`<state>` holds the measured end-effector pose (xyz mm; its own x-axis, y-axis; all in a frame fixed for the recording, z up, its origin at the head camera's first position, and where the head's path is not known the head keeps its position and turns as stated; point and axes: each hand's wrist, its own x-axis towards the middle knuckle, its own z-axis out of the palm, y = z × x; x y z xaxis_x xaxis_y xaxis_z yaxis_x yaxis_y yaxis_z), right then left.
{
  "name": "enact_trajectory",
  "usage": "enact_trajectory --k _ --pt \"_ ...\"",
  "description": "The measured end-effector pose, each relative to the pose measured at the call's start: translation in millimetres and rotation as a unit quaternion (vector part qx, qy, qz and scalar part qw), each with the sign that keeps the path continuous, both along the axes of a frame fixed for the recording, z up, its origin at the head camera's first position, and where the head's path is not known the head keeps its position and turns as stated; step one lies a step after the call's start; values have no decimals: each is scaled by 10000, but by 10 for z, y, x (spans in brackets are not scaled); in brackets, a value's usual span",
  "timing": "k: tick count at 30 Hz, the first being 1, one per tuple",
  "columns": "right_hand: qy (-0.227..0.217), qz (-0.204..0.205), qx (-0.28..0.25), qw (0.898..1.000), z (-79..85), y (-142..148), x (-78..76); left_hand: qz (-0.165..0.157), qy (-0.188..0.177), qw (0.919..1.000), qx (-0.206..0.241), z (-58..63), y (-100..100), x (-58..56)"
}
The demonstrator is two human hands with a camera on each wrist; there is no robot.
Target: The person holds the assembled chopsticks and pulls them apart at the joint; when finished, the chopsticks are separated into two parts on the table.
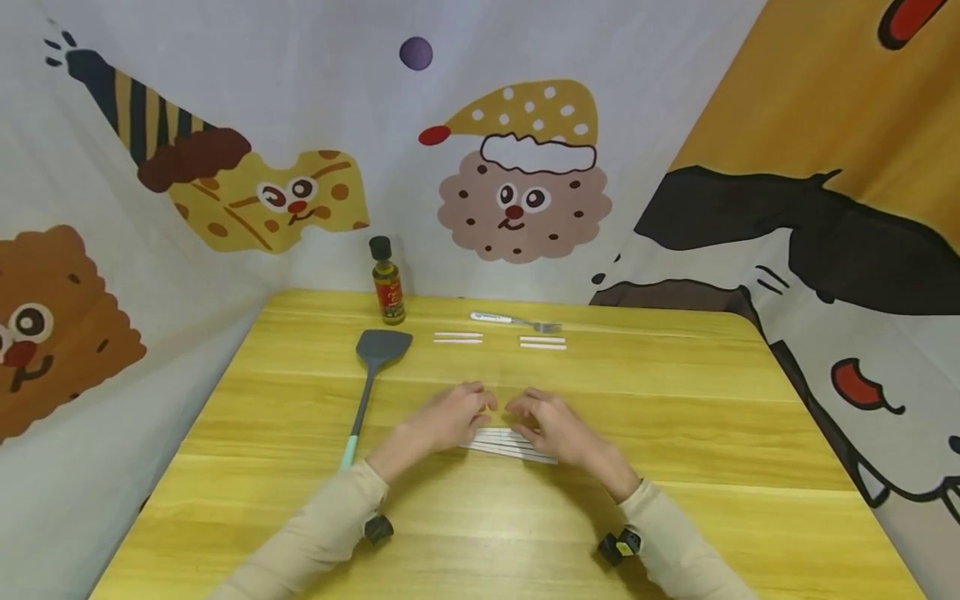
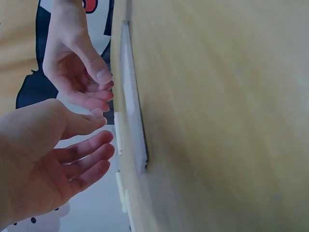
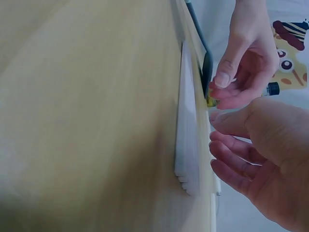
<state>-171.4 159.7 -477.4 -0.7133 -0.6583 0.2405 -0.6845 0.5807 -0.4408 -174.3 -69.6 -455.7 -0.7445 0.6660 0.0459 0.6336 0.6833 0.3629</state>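
Observation:
Several slim white strips (image 1: 510, 445) lie side by side on the table, close together and slightly slanted, in front of the person. Over their left end is the left hand (image 1: 452, 416), its fingers loosely bent. The right hand (image 1: 561, 429) is over the right part, its fingers bent likewise. Both wrist views show the strips (image 3: 187, 125) flat on the wood, with the fingers apart from them. Nothing shows between the fingers of the left hand (image 2: 43, 159) or the right hand (image 2: 72, 58). Part of the strips is hidden by the hands in the head view.
A grey spatula (image 1: 382, 346) with a mint handle end lies on the left. Farther back stand a dark-capped bottle (image 1: 389, 293) and, lying flat, a fork (image 1: 492, 317). Two pairs of short white sticks (image 1: 543, 347) lie before the fork. A printed cloth (image 1: 420, 200) hangs behind the table.

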Motion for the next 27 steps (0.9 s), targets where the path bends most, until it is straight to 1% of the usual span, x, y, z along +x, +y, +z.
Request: enact_trajectory --k 3,6,10,16,23,27 --pt "13 -50 -11 10000 -43 -8 15 -21 -244 9996 112 -50 9 14" --pt "38 -80 12 10000 -84 -12 17 -64 -349 9991 231 -89 14 20" --pt "83 -92 -13 9999 -127 -17 17 -166 -322 9989 298 -127 17 25" --pt "152 -105 -67 9998 -158 -25 10 -216 -300 9988 335 -168 26 10" --pt "67 -239 18 9997 -151 -29 4 -89 -441 9982 397 -175 53 -14" --pt "155 -291 8 9995 -152 -25 3 40 -467 9986 246 -183 77 -35"
